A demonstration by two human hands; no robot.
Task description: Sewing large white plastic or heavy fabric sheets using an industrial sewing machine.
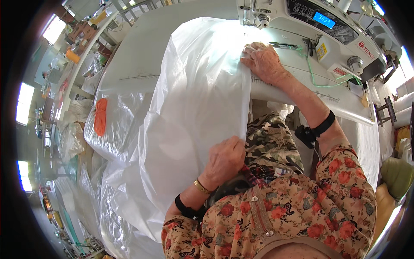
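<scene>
At the far left, beyond the counter's left edge, a heap of clear plastic sheeting (82,138) lies piled toward the floor, and an orange piece (100,116) rests on top of it. The white counter (142,47) runs from there across the upper part of the view, with a faint ruler line printed along its near edge.

A large white translucent sheet (198,99) drapes over the near edge of the counter and hangs down toward the person's lap, its upper end lying on the counter close to the sewing machine. The left hand (224,162) is clenched on the lower right border of this sheet, below the counter's near edge, pinching the fold between thumb and fingers. A gold bracelet (201,187) and a black strap (186,210) sit on that wrist.

Further right, the right hand (263,62) lies on the counter with its fingers curled over the sheet's upper right border, pressing and gripping it just in front of the sewing machine (319,30), which stands at the counter's far right corner. Small dark scissors (282,45) lie on the machine bed just beyond the fingers. Green thread (321,80) trails over the counter to the right of the hand. A black strap (317,129) wraps the right forearm.
</scene>
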